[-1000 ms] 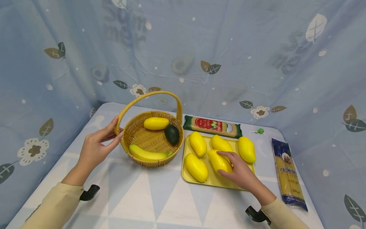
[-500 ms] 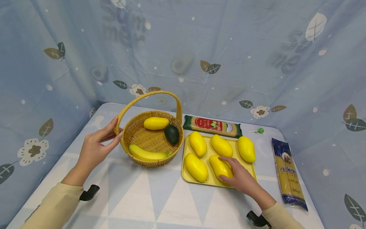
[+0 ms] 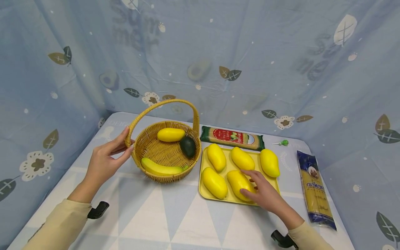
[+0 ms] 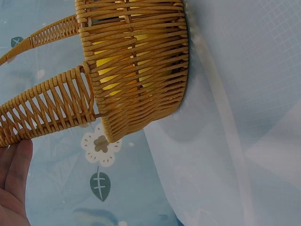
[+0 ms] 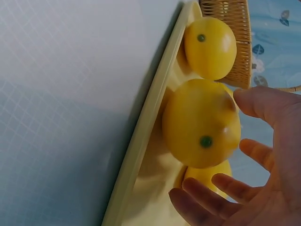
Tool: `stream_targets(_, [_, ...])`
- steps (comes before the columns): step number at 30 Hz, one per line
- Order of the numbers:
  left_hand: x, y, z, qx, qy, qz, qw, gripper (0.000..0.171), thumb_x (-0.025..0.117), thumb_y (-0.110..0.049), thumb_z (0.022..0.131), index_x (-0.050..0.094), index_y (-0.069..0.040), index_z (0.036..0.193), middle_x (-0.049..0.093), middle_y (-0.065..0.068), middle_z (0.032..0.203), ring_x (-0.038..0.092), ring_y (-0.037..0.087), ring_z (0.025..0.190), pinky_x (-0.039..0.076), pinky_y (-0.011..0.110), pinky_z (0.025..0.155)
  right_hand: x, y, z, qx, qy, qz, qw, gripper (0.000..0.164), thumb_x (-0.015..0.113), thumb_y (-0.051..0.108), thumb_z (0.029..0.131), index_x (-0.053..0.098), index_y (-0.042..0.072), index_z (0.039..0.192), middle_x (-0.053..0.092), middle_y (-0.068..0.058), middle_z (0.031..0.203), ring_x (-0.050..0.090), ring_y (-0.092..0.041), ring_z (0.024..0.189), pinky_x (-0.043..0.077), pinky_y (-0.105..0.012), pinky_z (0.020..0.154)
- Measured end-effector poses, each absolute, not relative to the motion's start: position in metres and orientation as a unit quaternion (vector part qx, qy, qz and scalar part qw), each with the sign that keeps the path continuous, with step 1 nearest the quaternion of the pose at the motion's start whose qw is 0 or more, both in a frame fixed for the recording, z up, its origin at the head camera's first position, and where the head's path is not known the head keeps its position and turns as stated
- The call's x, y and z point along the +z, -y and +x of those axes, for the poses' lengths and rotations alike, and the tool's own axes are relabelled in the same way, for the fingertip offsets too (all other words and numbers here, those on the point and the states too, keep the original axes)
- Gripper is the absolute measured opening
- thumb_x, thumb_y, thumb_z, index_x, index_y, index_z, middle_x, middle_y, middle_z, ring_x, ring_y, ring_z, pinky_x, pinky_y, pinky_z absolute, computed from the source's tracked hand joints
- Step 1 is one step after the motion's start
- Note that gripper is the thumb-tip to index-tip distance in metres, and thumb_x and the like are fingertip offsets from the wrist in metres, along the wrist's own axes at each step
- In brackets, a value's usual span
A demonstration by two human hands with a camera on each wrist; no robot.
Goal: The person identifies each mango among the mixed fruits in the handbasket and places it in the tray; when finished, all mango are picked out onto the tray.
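Note:
My left hand [image 3: 104, 161] holds the handle's lower left end on a round wicker basket [image 3: 167, 178], with fingers and thumb at either side. Inside the basket lie a yellow mango [image 3: 171, 134], a dark green avocado [image 3: 188, 147] and a banana [image 3: 162, 168]. Over the yellow tray [image 3: 206, 199], my right hand [image 3: 264, 192] is beside the front middle mango [image 3: 239, 185], its fingers spread and loosely bent. The right wrist view shows the thumb [image 5: 256, 101] near this mango [image 5: 200, 122] and the other fingers apart from it. Several more mangoes [image 3: 214, 183] lie on the tray.
Behind the tray lies a green spaghetti packet [image 3: 232, 138], with a green lollipop [image 3: 283, 142] to its right. A blue and yellow pasta packet [image 3: 315, 191] lies near the table's right edge. A patterned blue curtain [image 3: 200, 52] surrounds the table.
The mango in my right hand has come down onto the front middle of the tray. The right fingers have loosened from it. My left hand and the basket stay put.

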State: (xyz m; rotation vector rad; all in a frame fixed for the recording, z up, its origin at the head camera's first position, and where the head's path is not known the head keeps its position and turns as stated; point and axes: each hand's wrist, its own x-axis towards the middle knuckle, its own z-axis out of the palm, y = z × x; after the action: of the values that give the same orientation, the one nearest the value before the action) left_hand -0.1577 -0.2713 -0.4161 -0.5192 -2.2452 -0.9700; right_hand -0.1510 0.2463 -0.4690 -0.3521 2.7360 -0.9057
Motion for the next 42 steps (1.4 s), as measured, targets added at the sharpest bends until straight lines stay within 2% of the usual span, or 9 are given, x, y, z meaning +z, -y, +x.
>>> stream_targets(11, [-0.416,0.272,-0.158,-0.364,0.856,-0.193,0.313,0.085,0.081,0.017,0.074,0.053,-0.013,0.149,0.076,0.016,0.106,0.059,-0.018,0.099,0.051,0.006,0.082,-0.462,-0.244,-0.155,-0.312,-0.936,-0.134,0.095,0.065,0.073,0.043,0.094,0.051,0.018,0.149,0.045,-0.013,0.150,0.055,-0.035,0.123,0.054,-0.055,0.099])
stream_targets(19, [-0.418,0.273,-0.158,-0.362,0.858,-0.188,0.312,0.085,0.081,0.016,0.075,0.053,-0.015,0.149,0.076,0.015,0.106,0.058,-0.020,0.099,0.050,0.006,0.082,-0.451,-0.228,-0.164,-0.293,-0.942,-0.156,0.056,0.058,0.073,0.040,0.095,0.053,0.024,0.147,0.046,-0.010,0.150,0.055,-0.034,0.125,0.053,-0.055,0.101])
stream_targets(25, [-0.418,0.273,-0.158,-0.363,0.855,-0.192,0.315,0.086,0.081,0.017,0.074,0.053,-0.013,0.149,0.076,0.015,0.106,0.058,-0.019,0.099,0.050,0.006,0.081,-0.437,-0.207,-0.176,-0.284,-0.939,-0.193,0.037,0.058,0.072,0.036,0.096,0.052,0.024,0.149,0.047,-0.008,0.150,0.053,-0.034,0.130,0.049,-0.059,0.105])
stream_targets(38, [-0.416,0.271,-0.158,-0.360,0.853,-0.198,0.321,0.084,0.082,0.016,0.074,0.054,-0.013,0.148,0.076,0.015,0.106,0.058,-0.018,0.099,0.050,0.006,0.082,-0.411,-0.143,-0.212,-0.283,-0.920,-0.263,0.058,0.054,0.067,0.037,0.099,0.051,0.028,0.150,0.045,-0.004,0.153,0.050,-0.032,0.134,0.045,-0.058,0.110])
stream_targets(42, [-0.416,0.270,-0.158,-0.361,0.852,-0.200,0.323,0.084,0.082,0.017,0.074,0.054,-0.012,0.148,0.076,0.015,0.105,0.059,-0.018,0.099,0.051,0.006,0.082,-0.405,-0.122,-0.225,-0.298,-0.911,-0.275,0.074,0.053,0.066,0.036,0.100,0.050,0.027,0.150,0.045,-0.003,0.153,0.051,-0.028,0.133,0.048,-0.055,0.107])
